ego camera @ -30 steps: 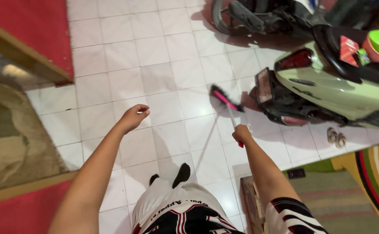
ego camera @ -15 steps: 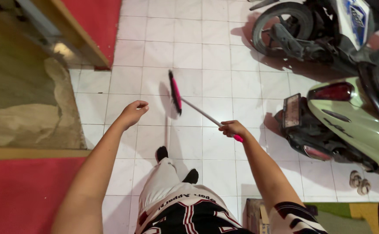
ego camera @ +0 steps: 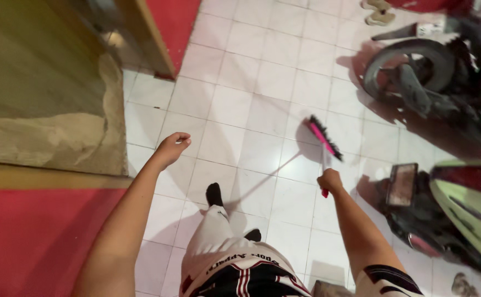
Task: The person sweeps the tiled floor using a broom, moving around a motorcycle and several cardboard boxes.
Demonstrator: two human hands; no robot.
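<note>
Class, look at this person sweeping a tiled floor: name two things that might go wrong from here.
The broom head swings close to the green scooter, so it may strike it. Only the right hand grips the handle while the left hand hangs free, so control may be weaker.

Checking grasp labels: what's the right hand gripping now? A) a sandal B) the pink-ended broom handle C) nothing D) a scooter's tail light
B: the right hand is closed around the broom handle, brush head over the white tiled floor; the left hand is empty.

Broom [ego camera: 323, 137] ahead of right hand [ego camera: 329, 180], scooter [ego camera: 455, 209] to its right.
</note>
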